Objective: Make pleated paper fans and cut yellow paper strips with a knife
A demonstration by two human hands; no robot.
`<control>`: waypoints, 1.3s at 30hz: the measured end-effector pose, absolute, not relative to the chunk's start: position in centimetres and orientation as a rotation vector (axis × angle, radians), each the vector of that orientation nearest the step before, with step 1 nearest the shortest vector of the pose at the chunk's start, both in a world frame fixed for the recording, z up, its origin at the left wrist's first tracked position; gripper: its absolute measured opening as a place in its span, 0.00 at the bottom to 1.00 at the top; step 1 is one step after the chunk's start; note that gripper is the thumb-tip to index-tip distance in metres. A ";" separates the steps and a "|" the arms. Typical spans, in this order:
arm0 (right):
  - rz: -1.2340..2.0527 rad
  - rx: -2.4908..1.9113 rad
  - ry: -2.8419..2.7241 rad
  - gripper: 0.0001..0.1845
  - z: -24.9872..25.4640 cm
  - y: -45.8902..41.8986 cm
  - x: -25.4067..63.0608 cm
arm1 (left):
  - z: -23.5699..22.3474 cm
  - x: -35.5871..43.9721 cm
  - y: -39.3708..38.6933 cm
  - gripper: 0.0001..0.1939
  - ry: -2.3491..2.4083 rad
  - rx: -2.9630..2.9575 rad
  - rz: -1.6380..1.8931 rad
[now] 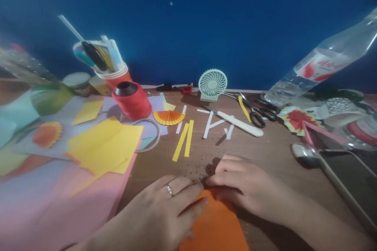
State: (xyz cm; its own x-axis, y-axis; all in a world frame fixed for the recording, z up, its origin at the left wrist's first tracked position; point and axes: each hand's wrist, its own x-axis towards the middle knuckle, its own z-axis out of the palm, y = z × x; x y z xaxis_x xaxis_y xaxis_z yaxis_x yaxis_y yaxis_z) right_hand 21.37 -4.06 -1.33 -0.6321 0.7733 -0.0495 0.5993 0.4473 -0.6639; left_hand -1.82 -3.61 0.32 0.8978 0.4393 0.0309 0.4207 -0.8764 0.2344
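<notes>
A sheet of orange paper (218, 225) lies at the bottom middle, its near part cut off by the frame's edge. My left hand (169, 204), with a ring on one finger, is closed at the paper's upper left edge, thumb on the orange surface. Curled fingers of my right hand (238, 182) grip the top edge of the same sheet. Both hands' fingertips come close together there, and they partly hide that edge. Beyond the hands, two yellow paper strips (189, 138) rest on the brown table (165, 168).
Left are yellow sheets (103, 145), a red thread spool (132, 100), a tape roll (156, 137) and an orange paper fan (169, 117). Behind lie a white-handled cutter (240, 123), scissors (257, 113) and a small fan (212, 83). A phone (350, 180) and plastic bottle (321, 62) are right.
</notes>
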 end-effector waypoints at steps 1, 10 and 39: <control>0.970 -1.166 -2.446 0.07 -1.3 -3.9 21.6 | 0.4 -1.6 -3.7 0.16 0.627 2.874 0.125; 0.908 -1.061 -2.655 0.08 -0.5 -2.4 23.7 | 0.3 -1.4 -4.2 0.20 0.709 2.891 0.119; 0.725 -1.037 -2.566 0.10 -1.4 -4.4 21.0 | -0.7 -2.2 -3.4 0.27 0.688 2.855 0.119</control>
